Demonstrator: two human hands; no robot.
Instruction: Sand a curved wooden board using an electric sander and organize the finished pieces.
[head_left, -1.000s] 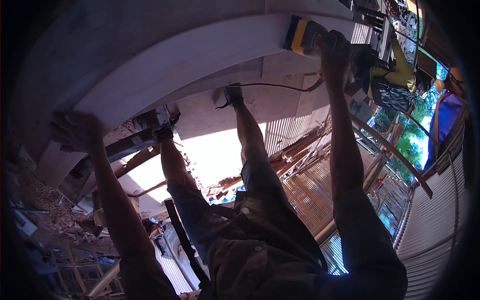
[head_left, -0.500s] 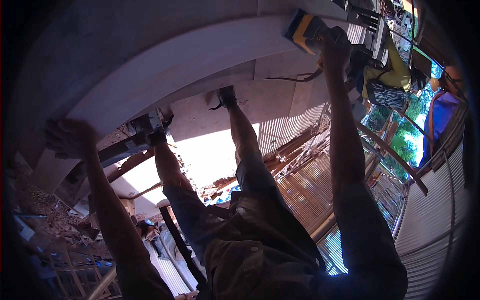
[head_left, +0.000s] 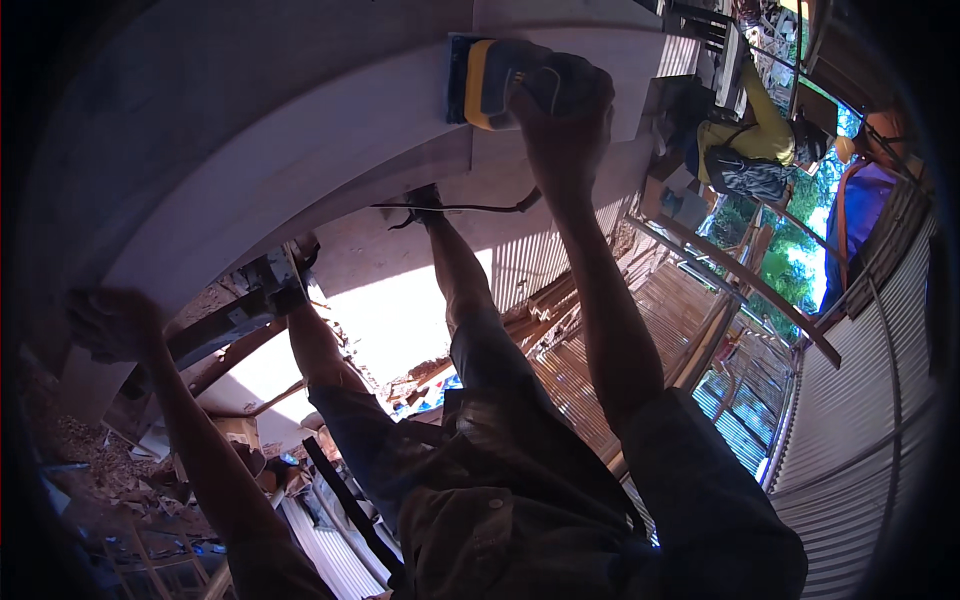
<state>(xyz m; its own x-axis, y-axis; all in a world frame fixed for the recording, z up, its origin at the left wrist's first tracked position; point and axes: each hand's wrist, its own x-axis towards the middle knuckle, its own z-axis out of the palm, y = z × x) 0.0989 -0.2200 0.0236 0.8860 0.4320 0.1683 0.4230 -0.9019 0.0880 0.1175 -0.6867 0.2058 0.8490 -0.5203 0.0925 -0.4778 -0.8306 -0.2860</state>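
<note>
R hand (head_left: pixel 568 115) gripping sander (head_left: pixel 495 85) on curved board (head_left: pixel 320 140), abt 12 o'clock; L hand (head_left: pixel 115 325) at board's end, 9 o'clock, can't tell if gripping.

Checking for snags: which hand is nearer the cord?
Right. The right hand holds the sander, above the cord in the picture; the left hand is farther off, at the left end of the curved board.

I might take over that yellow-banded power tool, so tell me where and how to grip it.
I'd grip the power tool by its rounded dark end, from the right, where the right hand holds it. That bulge should fill a palm; the flat-faced left end, beyond the yellow band, looks harder to grasp.
</note>
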